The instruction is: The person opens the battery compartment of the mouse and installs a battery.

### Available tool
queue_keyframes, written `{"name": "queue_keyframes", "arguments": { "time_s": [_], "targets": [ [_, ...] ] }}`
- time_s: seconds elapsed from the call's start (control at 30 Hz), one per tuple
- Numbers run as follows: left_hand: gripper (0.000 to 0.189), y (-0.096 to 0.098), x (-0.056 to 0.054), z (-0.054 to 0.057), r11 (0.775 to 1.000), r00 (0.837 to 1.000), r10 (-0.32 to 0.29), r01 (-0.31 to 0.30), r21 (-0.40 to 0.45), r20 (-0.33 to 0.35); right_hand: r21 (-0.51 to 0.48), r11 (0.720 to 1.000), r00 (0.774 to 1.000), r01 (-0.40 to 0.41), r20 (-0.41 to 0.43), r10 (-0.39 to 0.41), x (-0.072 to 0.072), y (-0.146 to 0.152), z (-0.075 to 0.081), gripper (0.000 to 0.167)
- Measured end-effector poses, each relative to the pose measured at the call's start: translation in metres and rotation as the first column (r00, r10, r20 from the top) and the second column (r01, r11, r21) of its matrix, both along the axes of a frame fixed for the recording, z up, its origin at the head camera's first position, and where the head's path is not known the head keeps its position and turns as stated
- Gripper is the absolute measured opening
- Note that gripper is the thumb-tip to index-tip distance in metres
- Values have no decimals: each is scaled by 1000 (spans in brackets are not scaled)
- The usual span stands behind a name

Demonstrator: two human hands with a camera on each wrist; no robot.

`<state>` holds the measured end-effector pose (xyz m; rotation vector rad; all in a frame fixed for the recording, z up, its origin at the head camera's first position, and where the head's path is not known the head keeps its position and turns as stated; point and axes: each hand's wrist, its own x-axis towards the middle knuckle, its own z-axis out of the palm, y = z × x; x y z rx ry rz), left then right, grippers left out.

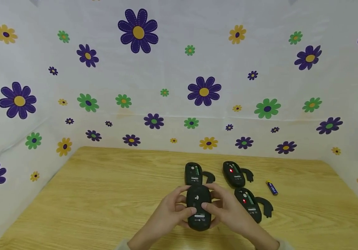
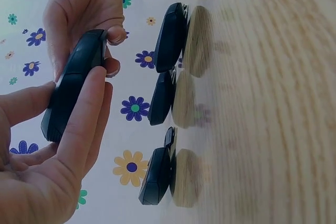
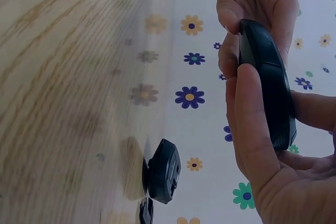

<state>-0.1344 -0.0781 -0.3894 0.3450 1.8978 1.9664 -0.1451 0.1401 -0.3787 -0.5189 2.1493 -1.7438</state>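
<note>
Both hands hold a black computer mouse (image 1: pixel 198 199) above the table's front, its underside with the white label turned up toward the head camera. My left hand (image 1: pixel 172 210) grips its left side, thumb on the underside and fingers beneath. From the right side my right hand (image 1: pixel 229 211) holds it the same way, its thumb pressing near the middle. In the left wrist view the mouse (image 2: pixel 73 85) is seen edge-on and tilted, with fingertips along both faces. The right wrist view also shows this mouse (image 3: pixel 268 82) from its side, clear of the table.
Behind the hands an upturned mouse (image 1: pixel 193 172) lies beside a curved black cover (image 1: pixel 210 177). Two more upturned mice, one farther back (image 1: pixel 233 173) and one nearer (image 1: pixel 250 206), glow red; covers (image 1: pixel 265 207) lie beside them. A blue-and-yellow battery (image 1: pixel 271 188) rests at right on the wooden table (image 1: pixel 104 187).
</note>
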Motion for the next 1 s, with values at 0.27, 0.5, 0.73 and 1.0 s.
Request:
{"name": "queue_keyframes", "arguments": {
  "time_s": [0.27, 0.5, 0.73, 1.0],
  "targets": [
    [63, 0, 0, -1, 1000, 1000, 1, 0, 12, -12, 62, 998, 997, 6, -77, -1, 3, -2, -1, 52],
    [66, 1, 2, 0, 1000, 1000, 3, -3, -9, -4, 107, 994, 989, 22, -149, -6, 4, -5, -2, 41],
    [63, 3, 2, 0, 1000, 1000, -14, 14, -17, 9, 91, 996, 989, 22, -148, -8, 3, -3, -2, 36],
    [66, 2, 2, 0, 1000, 1000, -21, 22, -18, 18, 145, 976, 955, 163, -272, -120, 3, -3, -1, 45]
  ]
}}
